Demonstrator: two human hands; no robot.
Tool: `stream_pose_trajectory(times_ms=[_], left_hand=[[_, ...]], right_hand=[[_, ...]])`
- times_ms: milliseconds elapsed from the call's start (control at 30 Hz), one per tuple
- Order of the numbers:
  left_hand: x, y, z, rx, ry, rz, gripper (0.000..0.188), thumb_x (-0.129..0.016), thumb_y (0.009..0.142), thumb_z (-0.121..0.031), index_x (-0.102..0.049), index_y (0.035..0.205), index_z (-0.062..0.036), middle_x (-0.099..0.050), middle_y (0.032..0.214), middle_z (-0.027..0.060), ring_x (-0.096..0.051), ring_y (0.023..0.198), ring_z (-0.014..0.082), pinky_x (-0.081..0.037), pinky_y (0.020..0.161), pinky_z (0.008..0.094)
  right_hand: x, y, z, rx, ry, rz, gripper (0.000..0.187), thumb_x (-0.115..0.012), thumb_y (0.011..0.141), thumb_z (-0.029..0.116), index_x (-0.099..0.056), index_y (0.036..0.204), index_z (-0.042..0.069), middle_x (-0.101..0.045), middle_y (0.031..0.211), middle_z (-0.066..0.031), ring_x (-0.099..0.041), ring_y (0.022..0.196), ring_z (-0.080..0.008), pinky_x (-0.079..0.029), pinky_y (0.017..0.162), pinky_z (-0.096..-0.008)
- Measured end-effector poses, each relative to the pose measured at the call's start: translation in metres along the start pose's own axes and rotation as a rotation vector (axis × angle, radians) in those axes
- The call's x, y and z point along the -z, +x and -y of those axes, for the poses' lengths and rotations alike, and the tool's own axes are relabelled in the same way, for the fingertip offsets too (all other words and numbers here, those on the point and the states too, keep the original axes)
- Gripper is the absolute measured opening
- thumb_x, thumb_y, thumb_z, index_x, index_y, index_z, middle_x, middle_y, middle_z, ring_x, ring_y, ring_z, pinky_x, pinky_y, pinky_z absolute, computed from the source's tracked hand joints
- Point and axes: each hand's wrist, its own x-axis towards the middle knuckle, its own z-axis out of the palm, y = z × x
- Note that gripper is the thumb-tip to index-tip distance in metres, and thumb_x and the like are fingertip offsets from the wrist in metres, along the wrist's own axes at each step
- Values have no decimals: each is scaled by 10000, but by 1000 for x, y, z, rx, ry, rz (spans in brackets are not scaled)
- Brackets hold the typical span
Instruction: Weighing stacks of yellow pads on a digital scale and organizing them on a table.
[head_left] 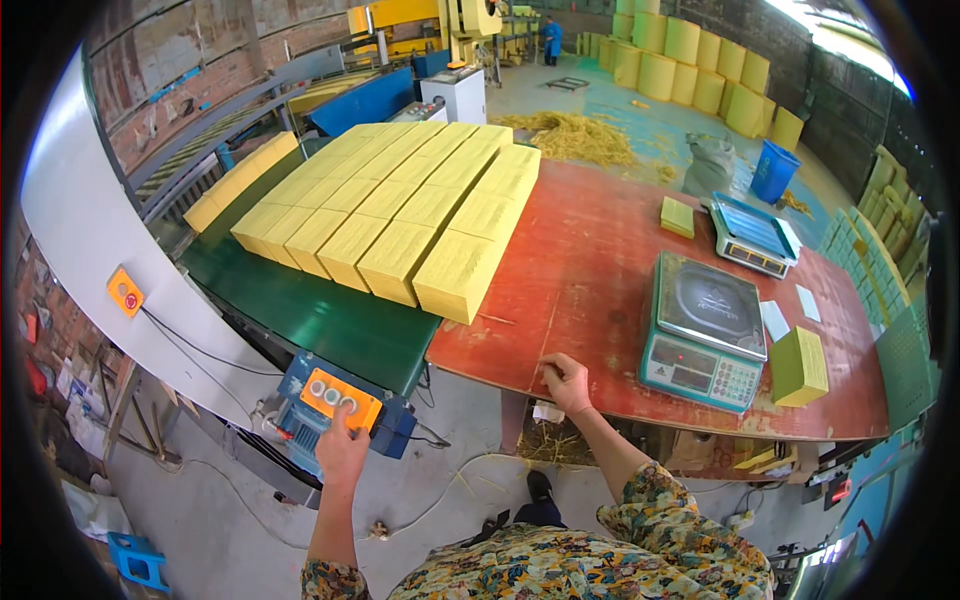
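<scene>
My left hand (342,446) is at an orange control box (340,398) with several round buttons, one finger stretched out onto a button and the others partly bent. The box sits on a blue motor housing at the near end of a green conveyor belt (285,305). Long rows of stacked yellow paper blocks (385,205) lie on the belt, and the rightmost row (478,240) reaches over the red table's left edge. My right hand (568,384) rests at the near edge of the red table (590,270), fingers loosely curled, with nothing visible in them.
On the table's right stand a teal weighing scale (700,330), a second scale (752,235), a yellow paper block (799,367) and a small yellow stack (677,217). Another orange box with a red button (125,291) is on the white panel. A blue bin (774,172) stands beyond.
</scene>
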Motion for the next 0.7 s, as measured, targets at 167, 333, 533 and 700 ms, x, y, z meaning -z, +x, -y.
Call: stream_pose_trajectory(times_ms=[167, 333, 533, 700], left_hand=[[0, 0, -1, 7, -5, 25, 518, -744, 750, -155, -560, 1234, -166, -653, 665, 99, -656, 625, 327, -501, 590, 456], [0, 0, -1, -3, -20, 2, 510, -744, 739, -134, -562, 1214, -160, -639, 649, 98, -647, 610, 332, -501, 588, 449], [7, 0, -8, 51, 36, 35, 509, -738, 743, -142, -569, 1222, -163, -624, 635, 86, -637, 606, 323, -487, 583, 444], [13, 0, -20, 106, 47, 52, 506, -727, 744, -159, -571, 1225, -165, -585, 599, 74, -615, 578, 293, -468, 571, 420]], right_hand=[[0, 1, -3, 5, 23, 8, 131, -577, 884, -21, -677, 969, -13, -690, 818, -58, -644, 677, -93, -528, 598, -245], [1, 0, -1, 2, 29, 13, 131, -571, 885, -23, -676, 962, -14, -691, 824, -51, -642, 676, -89, -517, 599, -239], [5, -1, 6, -39, 78, 52, 129, -595, 873, -6, -682, 968, -5, -693, 810, -58, -636, 693, -95, -514, 631, -254], [13, -2, 12, -152, 201, 90, 137, -572, 896, -4, -678, 984, -5, -692, 839, -48, -626, 707, -83, -510, 631, -245]])
